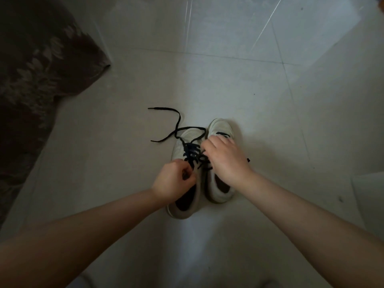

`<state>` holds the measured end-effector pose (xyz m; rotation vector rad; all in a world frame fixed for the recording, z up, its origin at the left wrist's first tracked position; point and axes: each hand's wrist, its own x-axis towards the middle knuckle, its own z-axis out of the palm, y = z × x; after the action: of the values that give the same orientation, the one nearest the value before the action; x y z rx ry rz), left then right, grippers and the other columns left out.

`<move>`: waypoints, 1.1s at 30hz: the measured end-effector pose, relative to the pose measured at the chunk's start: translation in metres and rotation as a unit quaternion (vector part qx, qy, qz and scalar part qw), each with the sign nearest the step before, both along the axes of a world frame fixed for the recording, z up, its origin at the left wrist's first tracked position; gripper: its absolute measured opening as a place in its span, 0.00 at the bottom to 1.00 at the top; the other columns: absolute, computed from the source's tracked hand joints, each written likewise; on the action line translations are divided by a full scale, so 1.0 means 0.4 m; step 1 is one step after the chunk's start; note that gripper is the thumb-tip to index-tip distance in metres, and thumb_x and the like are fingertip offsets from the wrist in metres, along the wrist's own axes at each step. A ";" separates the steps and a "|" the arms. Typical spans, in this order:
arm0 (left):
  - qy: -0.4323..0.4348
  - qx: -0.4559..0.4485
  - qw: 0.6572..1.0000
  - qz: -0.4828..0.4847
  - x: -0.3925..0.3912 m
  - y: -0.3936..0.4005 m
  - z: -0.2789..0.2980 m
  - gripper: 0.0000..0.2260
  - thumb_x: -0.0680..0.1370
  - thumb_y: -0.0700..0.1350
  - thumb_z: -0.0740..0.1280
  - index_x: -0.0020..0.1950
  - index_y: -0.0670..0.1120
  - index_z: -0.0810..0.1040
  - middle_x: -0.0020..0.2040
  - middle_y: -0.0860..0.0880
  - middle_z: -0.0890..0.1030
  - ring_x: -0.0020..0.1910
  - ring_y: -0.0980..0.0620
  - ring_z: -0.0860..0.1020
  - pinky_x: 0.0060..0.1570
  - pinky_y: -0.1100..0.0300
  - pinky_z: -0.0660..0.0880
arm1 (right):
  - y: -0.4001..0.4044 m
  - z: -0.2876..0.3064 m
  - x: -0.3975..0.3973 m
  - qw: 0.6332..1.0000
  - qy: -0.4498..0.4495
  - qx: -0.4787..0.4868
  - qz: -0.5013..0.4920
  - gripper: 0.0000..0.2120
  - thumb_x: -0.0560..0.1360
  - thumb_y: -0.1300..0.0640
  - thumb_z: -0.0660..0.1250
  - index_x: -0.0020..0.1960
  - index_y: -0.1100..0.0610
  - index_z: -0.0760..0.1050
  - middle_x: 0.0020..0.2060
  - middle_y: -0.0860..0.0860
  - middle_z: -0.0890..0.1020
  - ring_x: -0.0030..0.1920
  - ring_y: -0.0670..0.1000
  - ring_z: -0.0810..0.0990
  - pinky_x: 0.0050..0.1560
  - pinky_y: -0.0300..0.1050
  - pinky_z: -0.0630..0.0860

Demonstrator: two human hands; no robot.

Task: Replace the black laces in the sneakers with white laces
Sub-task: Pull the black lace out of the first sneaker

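Note:
Two pale sneakers stand side by side on the floor, toes pointing away from me. The left sneaker (182,148) has a black lace (176,123) loosened, with both loose ends trailing over the floor to the upper left. My left hand (173,180) is curled at the top eyelets and pinches the black lace there. My right hand (225,161) lies over the right sneaker (220,126), fingers bent at the black lacing between the two shoes. A short black lace end (248,160) pokes out to the right of that hand. No white laces are in view.
A dark brown patterned rug (35,80) covers the floor along the left side. Pale floor tiles (239,80) stretch ahead and to the right. A light-coloured object (369,196) sits at the right edge.

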<state>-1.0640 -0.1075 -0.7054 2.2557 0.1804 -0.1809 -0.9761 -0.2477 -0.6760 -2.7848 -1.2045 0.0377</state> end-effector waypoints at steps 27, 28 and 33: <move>-0.045 -0.032 0.998 -0.022 0.001 0.009 -0.009 0.06 0.74 0.44 0.70 0.40 0.42 0.81 0.34 0.56 0.70 0.31 0.63 0.68 0.35 0.75 0.64 | -0.055 0.022 0.000 0.987 0.004 0.043 -0.154 0.14 0.71 0.46 0.69 0.41 0.56 0.73 0.37 0.52 0.77 0.42 0.57 0.76 0.43 0.48 0.69; -0.050 -0.033 0.998 -0.021 0.002 0.008 -0.009 0.06 0.74 0.44 0.71 0.40 0.43 0.81 0.33 0.56 0.69 0.31 0.63 0.68 0.35 0.75 0.64 | -0.051 0.018 -0.021 0.991 -0.008 0.042 -0.123 0.14 0.72 0.45 0.65 0.39 0.55 0.72 0.36 0.51 0.76 0.41 0.56 0.75 0.42 0.48 0.69; -0.072 -0.032 0.997 -0.008 -0.001 0.003 -0.009 0.05 0.72 0.41 0.73 0.36 0.42 0.80 0.28 0.60 0.65 0.29 0.63 0.67 0.34 0.75 0.63 | -0.011 -0.022 -0.089 0.992 0.041 -0.001 -0.116 0.18 0.72 0.45 0.58 0.31 0.54 0.78 0.30 0.48 0.78 0.38 0.53 0.77 0.40 0.44 0.72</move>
<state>-1.0646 -0.1065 -0.7089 2.1974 0.0772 -0.0311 -1.0118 -0.2522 -0.6847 -2.8737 -0.8572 0.1335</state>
